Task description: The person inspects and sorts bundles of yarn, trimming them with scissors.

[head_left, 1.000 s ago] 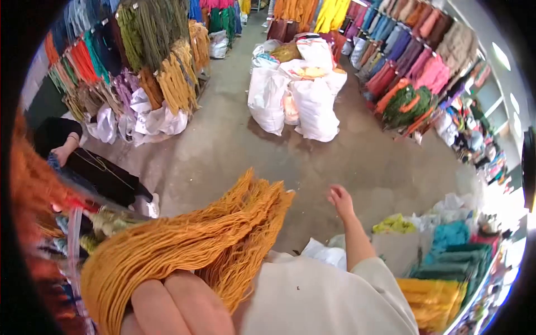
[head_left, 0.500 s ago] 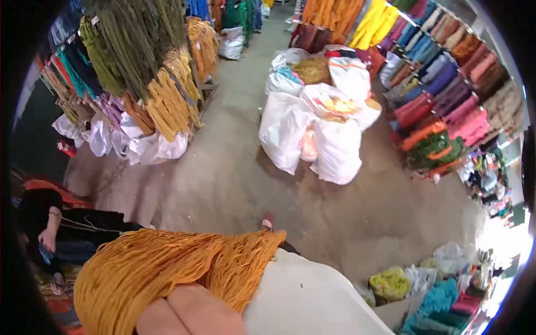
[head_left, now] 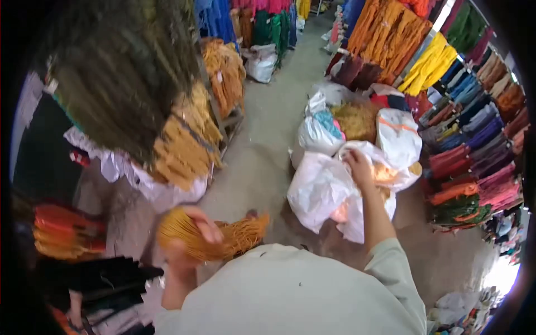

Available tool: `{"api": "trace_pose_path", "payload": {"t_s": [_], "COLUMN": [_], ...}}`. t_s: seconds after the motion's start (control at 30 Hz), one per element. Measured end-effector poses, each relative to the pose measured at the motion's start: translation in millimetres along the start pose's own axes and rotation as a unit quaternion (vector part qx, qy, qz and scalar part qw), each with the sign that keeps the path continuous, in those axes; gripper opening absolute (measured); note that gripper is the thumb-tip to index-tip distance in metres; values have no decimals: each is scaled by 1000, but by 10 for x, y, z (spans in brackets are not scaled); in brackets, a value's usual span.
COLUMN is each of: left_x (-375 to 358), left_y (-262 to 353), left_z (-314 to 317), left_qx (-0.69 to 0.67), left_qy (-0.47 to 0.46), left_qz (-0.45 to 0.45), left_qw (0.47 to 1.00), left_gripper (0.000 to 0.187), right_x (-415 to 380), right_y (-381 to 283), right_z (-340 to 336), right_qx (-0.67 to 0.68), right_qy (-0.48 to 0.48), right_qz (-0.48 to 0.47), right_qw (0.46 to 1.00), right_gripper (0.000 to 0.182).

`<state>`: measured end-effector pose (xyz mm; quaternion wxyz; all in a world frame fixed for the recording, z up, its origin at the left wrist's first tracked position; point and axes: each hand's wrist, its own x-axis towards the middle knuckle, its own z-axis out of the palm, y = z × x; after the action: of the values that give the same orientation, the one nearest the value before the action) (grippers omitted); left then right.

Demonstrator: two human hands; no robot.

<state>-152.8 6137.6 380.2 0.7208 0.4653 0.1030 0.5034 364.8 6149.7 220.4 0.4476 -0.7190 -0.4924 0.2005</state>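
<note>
My left hand [head_left: 192, 237] is wrapped round a mustard-yellow yarn hank [head_left: 243, 231], which trails off to the right in front of my body. Farther out, my right hand [head_left: 357, 166] reaches to the opening of a white sack [head_left: 321, 190] and touches its upper edge; what its fingers hold, if anything, is too small to make out. Pale orange material [head_left: 384, 173] shows in the sack opening just right of that hand.
Dark olive hanks [head_left: 123, 84] hang at the left, above tan hanks [head_left: 187, 145]. Colourful yarn racks [head_left: 474, 134] line the right. Another person's arm [head_left: 75, 307] shows at the lower left. An aisle floor [head_left: 268, 123] runs between the racks.
The view has moved closer to the sacks. My right hand has come away from the yellow yarn and out to the sacks; my left hand now holds the yarn bunched at the left.
</note>
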Motion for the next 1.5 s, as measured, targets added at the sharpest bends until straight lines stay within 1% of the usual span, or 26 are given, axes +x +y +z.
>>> {"api": "trace_pose_path", "payload": {"t_s": [0.07, 0.1, 0.13, 0.17, 0.23, 0.27, 0.37, 0.53, 0.57, 0.6, 0.67, 0.73, 0.77, 0.8, 0.87, 0.9, 0.93, 0.97, 1.0, 1.03, 1.1, 1.2, 1.27, 1.33, 1.47, 1.5], "left_x": [572, 895, 1225, 1516, 2134, 2438, 3187, 4228, 4476, 4721, 5209, 5695, 5846, 5993, 6266, 6390, 6529, 6695, 6848, 6954, 7190, 7863, 8185, 8648, 9243, 9239], "left_y": [-269, -299, -317, -347, -347, -401, -718, -1537, -1710, -1852, -2036, -2169, -2206, -2269, -2433, -2538, -2619, -2672, -2764, -2873, -3140, -3340, -3380, -3200, -3296, -3441], "left_z": [-302, -418, -531, -625, -781, -922, -1381, -2003, -2120, -2214, -2248, -2272, -2237, -2237, -2302, -2363, -2417, -2467, -2563, -2665, -3001, -3181, -3232, -3194, -3187, -3176], "left_qx": [-46, -47, -80, -115, -119, -124, -136, -80, -63, -50, -86, -103, -90, -76, -67, -49, -31, -19, -18, -35, -46, -51, -66, -60, 97, 61], "left_qy": [-5, -2, -10, -12, 16, 22, 112, 277, 328, 303, 349, 344, 353, 365, 376, 393, 409, 411, 413, 398, 367, 436, 413, 412, 429, 491], "left_qz": [-51, -51, -75, -102, -99, -94, -69, -67, -73, -76, -100, -85, -82, -75, -73, -91, -112, -129, -129, -134, -148, -189, -226, -231, -126, -151], "left_qw": [998, 998, 994, 988, 988, 988, 982, 955, 940, 949, 928, 930, 927, 925, 921, 914, 905, 902, 901, 907, 917, 878, 880, 879, 889, 856], "left_gripper": [41, 41, 33, 26, 23, 24, 31, 31, 30, 28, 28, 28, 28, 28, 30, 31, 31, 32, 32, 32, 33, 33, 36, 36, 30, 24], "right_x": [224, 359, 265, 96, -297, -445, -463, 703, 1048, 1429, 2411, 3713, 4754, 5618, 7109, 7735, 8324, 8805, 9146, 9358, 9708, 9780, 9747, 9928, 10616, 10816], "right_y": [145, 778, 892, 1232, 1636, 1854, 2319, 3002, 3126, 3230, 3527, 4087, 3442, 3043, 2762, 2128, 2037, 1898, 1433, 992, 821, 912, 754, 673, 780, 704], "right_z": [373, 579, 732, 859, 894, 886, 869, 800, 785, 766, 803, 1155, 1175, 1319, 1812, 1973, 2248, 2550, 2728, 2916, 3432, 4052, 4197, 4390, 5025, 5233], "right_qx": [-89, -190, -266, -238, -357, -368, -306, -287, -286, -291, -309, -324, -320, -184, -132, -42, 56, 68, 116, 162, 156, 148, 112, 72, 48, 31], "right_qy": [-43, -110, -166, -239, -386, -424, -424, -408, -405, -407, -404, -359, -351, -291, -226, -241, -237, -208, -223, -240, -261, -424, -501, -546, -587, -598], "right_qz": [36, -38, 58, 135, 239, 264, 347, 388, 391, 387, 351, 247, 209, 224, 150, 146, 122, 47, 63, 84, 105, 121, 139, 119, 35, 1], "right_qw": [994, 975, 948, 932, 816, 784, 779, 775, 776, 775, 786, 840, 855, 912, 953, 959, 962, 975, 966, 954, 947, 885, 847, 826, 807, 801], "right_gripper": [30, 35, 32, 43, 47, 45, 40, 35, 35, 34, 34, 35, 37, 37, 30, 34, 31, 31, 30, 29, 26, 29, 31, 37, 41, 43]}}
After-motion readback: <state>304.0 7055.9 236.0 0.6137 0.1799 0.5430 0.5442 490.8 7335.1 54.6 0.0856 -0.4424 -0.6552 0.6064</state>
